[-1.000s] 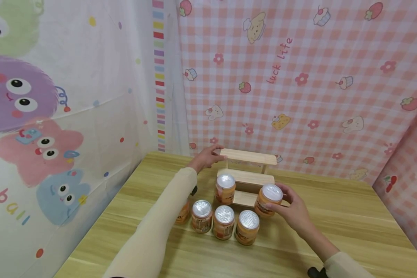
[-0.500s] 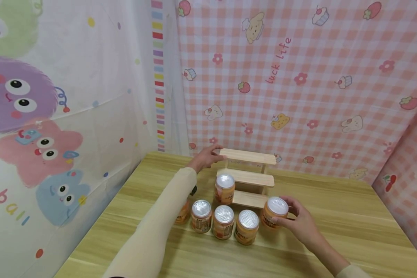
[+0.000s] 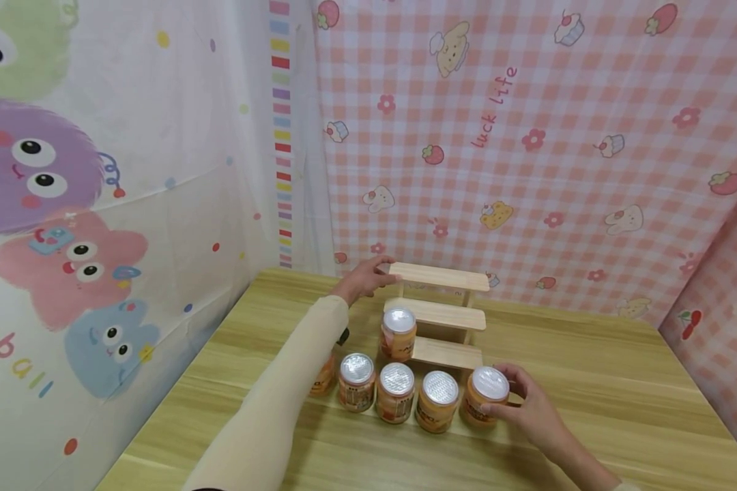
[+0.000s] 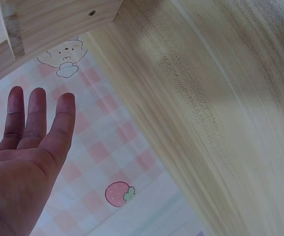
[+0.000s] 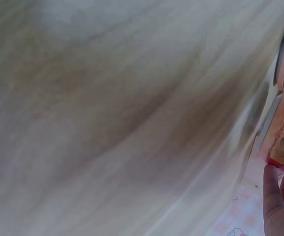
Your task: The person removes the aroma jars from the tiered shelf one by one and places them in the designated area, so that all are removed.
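Note:
In the head view, my left hand holds the left end of the top board of a three-tier wooden display shelf, thumb in front. Three of its fingers stretch out free in the left wrist view. With thumb and fingers, my right hand grips an orange can with a silver lid, upright at the right end of a row. Similar cans stand beside it: one can, another can and a third can. Another can stands at the left of the lowest tier.
Partly hidden behind my left forearm is one more orange can. Everything stands on a wood-grain table. A pink checked cloth hangs behind it, and a white cartoon cloth hangs at the left.
My right hand has carried its can from the right of the lowest tier, rightward and toward me, to the row's right end. The left hand stays at the shelf.

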Demonstrator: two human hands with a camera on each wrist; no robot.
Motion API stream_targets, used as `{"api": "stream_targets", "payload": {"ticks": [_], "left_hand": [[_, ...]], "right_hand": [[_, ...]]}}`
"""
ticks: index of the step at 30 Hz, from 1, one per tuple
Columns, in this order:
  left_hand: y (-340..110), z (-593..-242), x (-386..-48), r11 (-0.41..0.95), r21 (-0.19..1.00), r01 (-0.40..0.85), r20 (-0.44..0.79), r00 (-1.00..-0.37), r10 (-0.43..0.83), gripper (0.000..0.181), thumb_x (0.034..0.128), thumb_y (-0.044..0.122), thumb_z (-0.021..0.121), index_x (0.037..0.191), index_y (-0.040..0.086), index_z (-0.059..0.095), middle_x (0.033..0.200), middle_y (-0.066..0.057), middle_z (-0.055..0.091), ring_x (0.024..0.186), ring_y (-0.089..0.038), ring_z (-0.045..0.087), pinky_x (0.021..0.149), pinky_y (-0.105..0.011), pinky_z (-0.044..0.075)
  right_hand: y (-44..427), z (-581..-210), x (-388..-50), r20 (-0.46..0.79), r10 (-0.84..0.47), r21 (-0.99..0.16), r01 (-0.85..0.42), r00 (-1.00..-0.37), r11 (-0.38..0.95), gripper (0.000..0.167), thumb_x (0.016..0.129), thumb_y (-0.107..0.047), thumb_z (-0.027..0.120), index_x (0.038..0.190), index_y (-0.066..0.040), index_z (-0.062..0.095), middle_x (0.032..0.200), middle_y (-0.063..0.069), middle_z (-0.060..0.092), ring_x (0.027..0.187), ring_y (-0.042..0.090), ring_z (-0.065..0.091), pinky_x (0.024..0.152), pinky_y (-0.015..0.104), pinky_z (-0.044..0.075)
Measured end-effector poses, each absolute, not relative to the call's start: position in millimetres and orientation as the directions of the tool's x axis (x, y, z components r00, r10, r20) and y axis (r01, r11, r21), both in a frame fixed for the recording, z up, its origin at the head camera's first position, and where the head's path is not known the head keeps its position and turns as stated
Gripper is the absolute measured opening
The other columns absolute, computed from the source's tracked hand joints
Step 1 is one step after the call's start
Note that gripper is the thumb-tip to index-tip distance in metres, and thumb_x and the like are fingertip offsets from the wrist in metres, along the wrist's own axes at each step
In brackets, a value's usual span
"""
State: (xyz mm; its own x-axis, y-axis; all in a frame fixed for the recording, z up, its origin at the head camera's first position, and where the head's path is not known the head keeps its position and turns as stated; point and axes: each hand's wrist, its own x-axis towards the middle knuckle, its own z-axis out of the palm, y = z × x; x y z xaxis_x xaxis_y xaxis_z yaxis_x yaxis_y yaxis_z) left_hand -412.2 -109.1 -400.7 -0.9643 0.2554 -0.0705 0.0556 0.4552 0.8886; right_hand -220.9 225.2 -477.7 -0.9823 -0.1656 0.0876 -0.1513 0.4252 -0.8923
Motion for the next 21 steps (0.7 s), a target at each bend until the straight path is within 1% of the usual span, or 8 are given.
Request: {"api": "stream_targets", "payload": {"ticks": [8, 16, 21], "left_hand": [[-109.2, -401.7, -412.8, 0.459, 0.887, 0.06, -0.067, -0.964, 0.256, 0.053, 0.0945, 0.035, 0.069, 0.142, 0.02, 0.051, 0.132, -0.018, 0.056, 0.115, -0.031, 0.056, 0.094, -0.053, 0.048], [-108.7, -401.0, -412.3, 0.459, 0.886, 0.06, -0.066, -0.965, 0.253, 0.053, 0.0947, 0.034, 0.069, 0.142, 0.019, 0.05, 0.132, -0.019, 0.056, 0.115, -0.032, 0.056, 0.094, -0.053, 0.048], [-109.1, -401.2, -411.6, 0.453, 0.89, 0.058, -0.067, -0.964, 0.256, 0.053, 0.0946, 0.034, 0.069, 0.143, 0.02, 0.05, 0.132, -0.019, 0.055, 0.116, -0.032, 0.056, 0.094, -0.053, 0.048]], "right_hand": [[223.2, -481.1, -217.4, 0.074, -0.157, -0.899, -0.134, -0.985, 0.417, 0.073, 0.076, -0.013, 0.087, 0.137, 0.0, 0.048, 0.129, 0.016, 0.057, 0.119, 0.033, 0.054, 0.087, 0.034, 0.049], [222.3, -484.5, -215.9, 0.058, -0.156, -0.913, -0.116, -0.986, 0.391, 0.072, 0.076, -0.012, 0.087, 0.136, 0.0, 0.048, 0.13, 0.017, 0.056, 0.12, 0.034, 0.052, 0.085, 0.031, 0.051], [222.5, -487.3, -215.9, 0.062, -0.155, -0.917, -0.118, -0.986, 0.382, 0.07, 0.077, -0.011, 0.086, 0.135, 0.0, 0.048, 0.128, 0.016, 0.057, 0.116, 0.026, 0.054, 0.083, 0.028, 0.052]]}}
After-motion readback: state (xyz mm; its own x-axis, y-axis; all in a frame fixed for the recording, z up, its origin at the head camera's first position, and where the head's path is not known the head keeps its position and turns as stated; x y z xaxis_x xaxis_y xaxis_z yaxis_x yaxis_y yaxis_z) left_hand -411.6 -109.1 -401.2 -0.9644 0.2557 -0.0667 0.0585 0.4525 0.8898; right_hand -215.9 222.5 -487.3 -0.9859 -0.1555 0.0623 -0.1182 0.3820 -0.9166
